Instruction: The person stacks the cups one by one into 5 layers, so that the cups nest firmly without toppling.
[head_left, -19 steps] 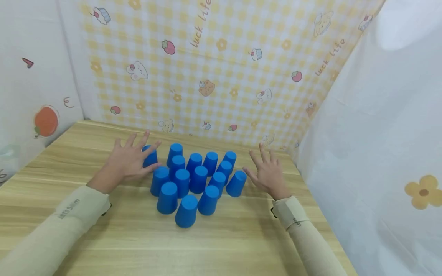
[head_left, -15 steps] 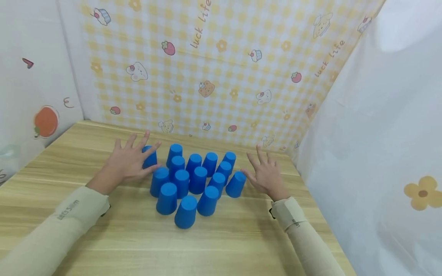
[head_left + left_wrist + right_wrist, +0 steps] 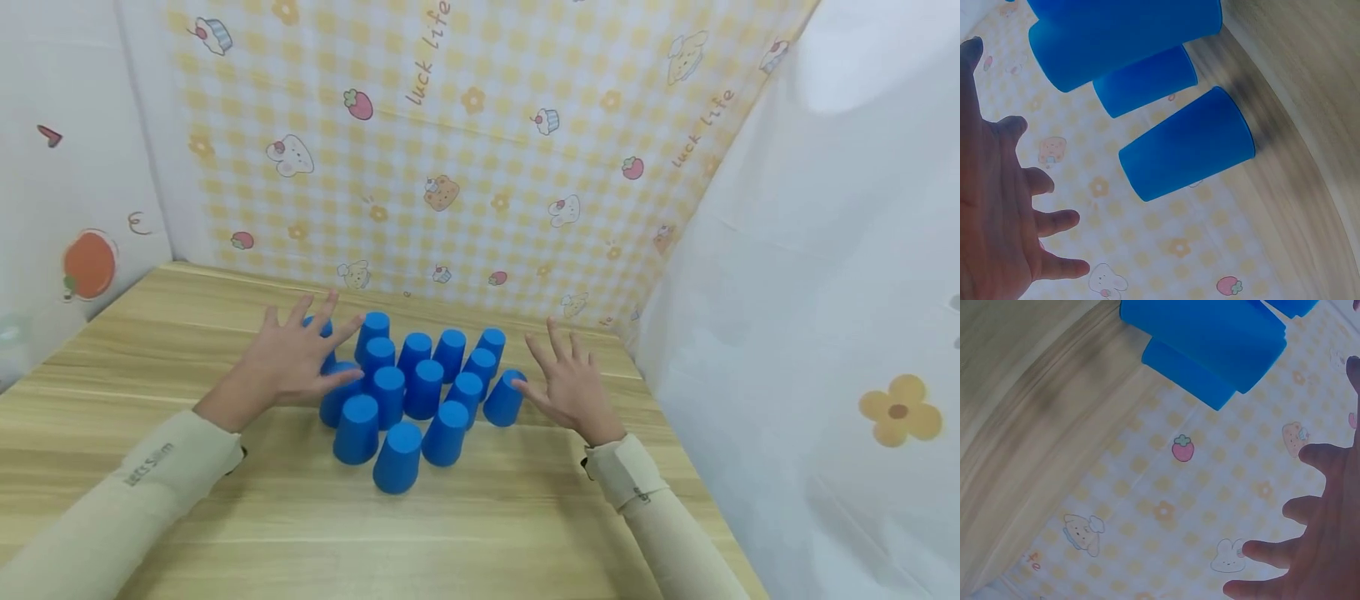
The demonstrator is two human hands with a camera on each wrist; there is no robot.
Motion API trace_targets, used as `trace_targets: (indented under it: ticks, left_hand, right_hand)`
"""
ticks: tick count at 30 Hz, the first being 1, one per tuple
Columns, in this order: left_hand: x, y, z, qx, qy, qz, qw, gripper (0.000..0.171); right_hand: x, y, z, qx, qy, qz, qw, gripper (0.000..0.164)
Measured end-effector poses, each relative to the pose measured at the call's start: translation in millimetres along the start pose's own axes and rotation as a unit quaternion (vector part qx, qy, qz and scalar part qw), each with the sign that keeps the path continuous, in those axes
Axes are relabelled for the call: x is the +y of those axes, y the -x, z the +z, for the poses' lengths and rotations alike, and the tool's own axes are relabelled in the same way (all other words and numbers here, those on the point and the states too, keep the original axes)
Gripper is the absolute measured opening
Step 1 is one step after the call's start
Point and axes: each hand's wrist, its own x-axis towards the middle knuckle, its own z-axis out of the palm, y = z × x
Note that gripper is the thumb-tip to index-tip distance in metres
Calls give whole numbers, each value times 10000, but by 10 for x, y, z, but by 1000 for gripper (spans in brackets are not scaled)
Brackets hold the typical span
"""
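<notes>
Several blue plastic cups stand upside down on the table in a tight cluster, one cup [image 3: 397, 462] nearest me at the front. My left hand [image 3: 288, 358] spreads its fingers at the cluster's left side, partly covering a back-left cup [image 3: 318, 327] and a nearer left cup [image 3: 335, 408]. On the right, my right hand [image 3: 573, 387] has its fingers spread too; its thumb overlaps the edge of the rightmost cup [image 3: 504, 402]. In the left wrist view, a gap shows between the fingers and the closest cup [image 3: 1188, 147]. The right wrist view shows cups [image 3: 1210, 337] apart from that hand.
The wood-grain table [image 3: 465, 542] extends in front of the cups and to both sides. A yellow checked cloth [image 3: 465, 150] with cartoon prints hangs behind it. White sheets [image 3: 772, 292] enclose the left and right sides.
My left hand has shifted right, covering more of the left cups. My right hand has moved slightly left towards the rightmost cup. The whole view has drifted a little; the cups keep their arrangement.
</notes>
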Motion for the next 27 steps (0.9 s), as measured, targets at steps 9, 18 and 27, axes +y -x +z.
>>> trace_targets:
  ticks: [9,18,27]
  left_hand:
    - [70,30,-13,-84,-72,61,9999,89]
    - [159,138,39,-38,443,160,9989,90]
    - [133,213,171,640,1035,472,9915,73]
  right_hand:
    - [-102,37,-71,-111,213,-164,9996,78]
    - [-168,38,-53,-322,17,-183,9993,74]
    - [-116,-34,132,-853,-1536,72,9844,66]
